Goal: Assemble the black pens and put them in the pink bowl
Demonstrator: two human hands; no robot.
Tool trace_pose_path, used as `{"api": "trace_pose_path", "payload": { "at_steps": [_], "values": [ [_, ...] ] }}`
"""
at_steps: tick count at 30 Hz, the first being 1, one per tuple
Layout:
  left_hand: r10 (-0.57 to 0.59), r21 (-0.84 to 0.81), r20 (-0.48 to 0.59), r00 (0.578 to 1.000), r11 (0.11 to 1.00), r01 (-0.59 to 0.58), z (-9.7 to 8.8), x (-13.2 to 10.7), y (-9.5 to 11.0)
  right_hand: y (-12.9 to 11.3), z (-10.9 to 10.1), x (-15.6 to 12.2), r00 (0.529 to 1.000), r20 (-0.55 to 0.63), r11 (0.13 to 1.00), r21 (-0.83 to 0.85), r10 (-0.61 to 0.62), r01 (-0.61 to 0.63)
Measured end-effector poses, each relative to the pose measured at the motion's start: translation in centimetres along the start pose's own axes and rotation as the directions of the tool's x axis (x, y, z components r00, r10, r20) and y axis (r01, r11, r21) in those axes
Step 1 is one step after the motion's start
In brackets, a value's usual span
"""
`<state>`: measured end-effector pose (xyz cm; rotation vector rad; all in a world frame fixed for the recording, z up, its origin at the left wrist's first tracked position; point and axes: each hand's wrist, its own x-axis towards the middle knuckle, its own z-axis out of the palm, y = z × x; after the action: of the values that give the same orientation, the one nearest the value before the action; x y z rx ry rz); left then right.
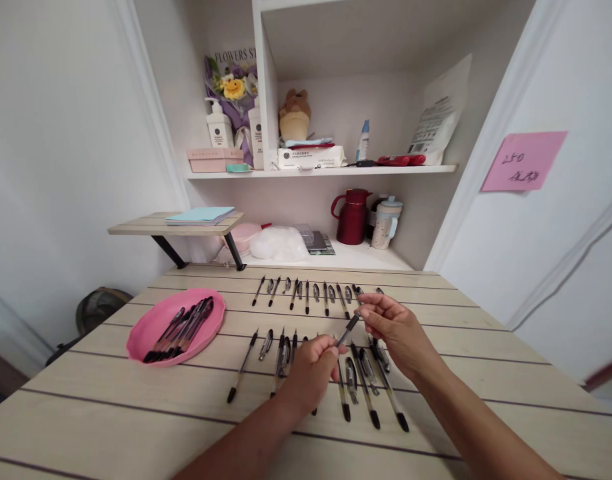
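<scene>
Over the middle of the table, my left hand (311, 367) is closed around the lower barrel of an uncapped black gel pen (352, 325), which tilts up and to the right. At its tip, the thumb and fingers of my right hand (393, 327) come together in a pinch; whether a small part sits between them is hidden. Below my hands lies a front row of uncapped pens (368, 393) with loose pen caps (351, 380) between them. Behind it runs a second row of pens (307, 297) and caps (316, 292). My left hand hides part of the front row.
A pink plate (216, 333) at the left holds several capped pens (186, 327). Behind it stands a small raised shelf (136, 225) with blue paper (201, 215). A red jug (353, 220) and a speckled cup (385, 227) stand at the back under the wall shelf (411, 169).
</scene>
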<state>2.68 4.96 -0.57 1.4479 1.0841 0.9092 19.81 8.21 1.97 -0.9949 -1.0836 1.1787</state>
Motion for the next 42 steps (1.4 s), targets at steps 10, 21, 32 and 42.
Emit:
{"api": "trace_pose_path", "payload": {
  "at_steps": [10,21,32,42],
  "values": [
    [0.161,0.298,-0.082,0.983,0.945,-0.13,0.1,-1.1,1.0,-0.2,0.1,-0.1,0.999,0.015,0.999,0.011,0.037,-0.037],
    [0.149,0.149,0.0,0.989,0.978,-0.147,0.3,-1.2,1.4,-0.2,0.4,-0.5,0.979,0.172,0.976,0.167,0.109,-0.138],
    [0.071,0.018,0.019,0.997,0.997,-0.071,0.4,-0.8,0.8,0.0,0.1,-0.3,0.99,0.121,0.981,0.168,0.075,-0.095],
    [0.043,0.016,0.028,0.999,0.999,-0.043,0.4,-0.6,0.3,-0.1,0.0,-0.2,0.992,0.11,0.989,0.127,0.066,-0.08]
  ]
}}
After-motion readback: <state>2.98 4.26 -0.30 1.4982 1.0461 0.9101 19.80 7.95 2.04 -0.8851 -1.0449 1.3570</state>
